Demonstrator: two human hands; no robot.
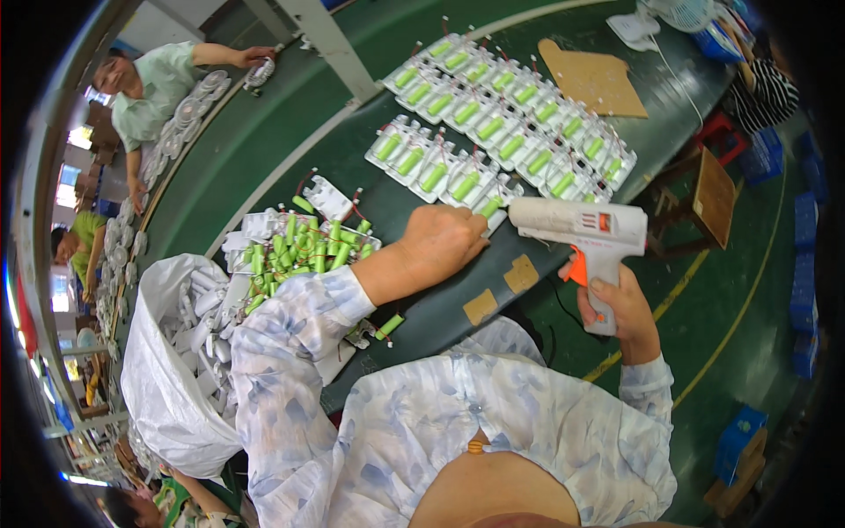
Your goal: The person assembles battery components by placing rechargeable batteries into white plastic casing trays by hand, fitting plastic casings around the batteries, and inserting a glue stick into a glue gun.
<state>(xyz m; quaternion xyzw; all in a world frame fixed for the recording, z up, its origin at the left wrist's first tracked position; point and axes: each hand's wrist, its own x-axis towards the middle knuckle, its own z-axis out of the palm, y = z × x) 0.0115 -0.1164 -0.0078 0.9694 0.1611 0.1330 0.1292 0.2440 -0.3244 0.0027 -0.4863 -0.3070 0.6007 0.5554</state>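
Note:
My right hand point(632, 304) is wrapped round the grip of a white hot glue gun point(620, 231) with an orange trigger. Its nozzle points left, close to the nearest white plastic housing point(503, 220) in the front row. At that housing's left edge my left hand point(440, 239) is closed, with the fingertips partly hidden. A green battery cell point(489, 207) lies in this housing, beside my fingers. Beyond it, several rows of white housings point(465, 187) stand side by side, each with a green cell and thin red and black wires.
Loose green cells point(308, 246) are heaped left of my left arm, next to a white sack point(158, 378) of white plastic parts. One cell point(389, 326) lies near the table edge. Cardboard point(594, 81) lies at the back. Co-workers sit at the left; a wooden stool point(709, 198) stands right.

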